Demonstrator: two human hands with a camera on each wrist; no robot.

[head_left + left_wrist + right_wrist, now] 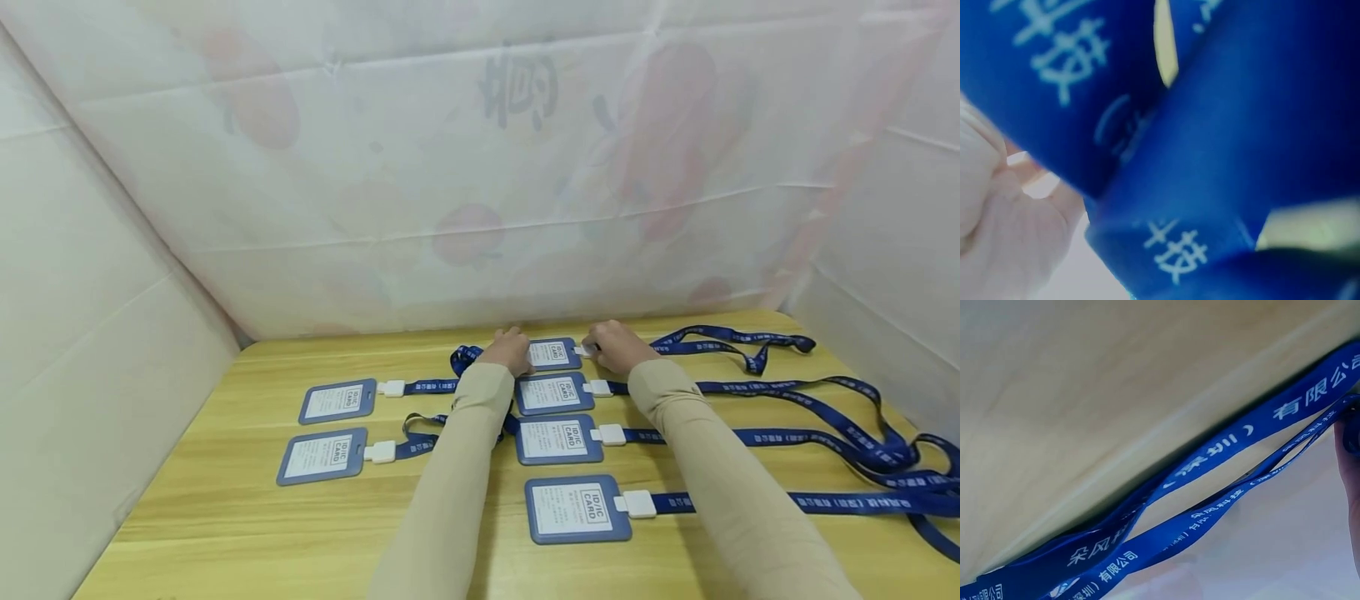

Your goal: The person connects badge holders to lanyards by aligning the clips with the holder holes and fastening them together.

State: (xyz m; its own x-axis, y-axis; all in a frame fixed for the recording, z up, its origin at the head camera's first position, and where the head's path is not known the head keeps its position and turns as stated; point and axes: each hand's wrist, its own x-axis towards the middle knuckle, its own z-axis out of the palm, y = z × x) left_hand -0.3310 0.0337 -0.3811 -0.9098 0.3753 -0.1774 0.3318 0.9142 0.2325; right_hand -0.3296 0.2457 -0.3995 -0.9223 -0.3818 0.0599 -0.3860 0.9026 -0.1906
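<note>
My right hand [617,346] pinched the 12-o'clock badge [553,354] by its clip [584,351], presumably for alignment; my left hand [510,349], grip indeterminable, lay at its 9 o'clock.

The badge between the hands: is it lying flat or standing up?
Flat, it seems: the badge lies level with the table, printed face up.
</note>
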